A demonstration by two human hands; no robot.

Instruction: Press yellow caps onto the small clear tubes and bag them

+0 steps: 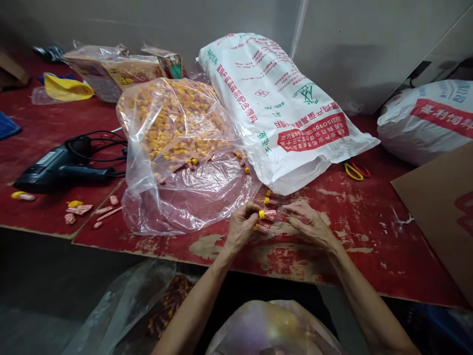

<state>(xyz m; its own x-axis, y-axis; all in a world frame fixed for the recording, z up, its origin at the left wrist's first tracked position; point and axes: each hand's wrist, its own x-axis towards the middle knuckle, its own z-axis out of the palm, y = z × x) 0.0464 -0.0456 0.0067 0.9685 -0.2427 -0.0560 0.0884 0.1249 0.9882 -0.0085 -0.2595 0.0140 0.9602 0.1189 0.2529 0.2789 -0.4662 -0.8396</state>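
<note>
We see a glossy clear plastic bag (pixel 177 162), a woven plastic sack (pixel 281 108) printed red, matt brown cardboard (pixel 439 207), and the table's (pixel 369 246) worn, chipped red paint.

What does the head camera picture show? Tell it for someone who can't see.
Two bare hands, left hand and right hand, hold a small pink piece with a yellow cap over a worn red table. Behind them lie a clear bag of yellow and pink pieces, a white printed sack and a black tool.

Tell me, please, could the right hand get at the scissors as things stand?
Probably yes: the scissors lie uncovered on the red table beyond the right hand, with bare tabletop between, though that hand now holds a small pink piece.
</note>
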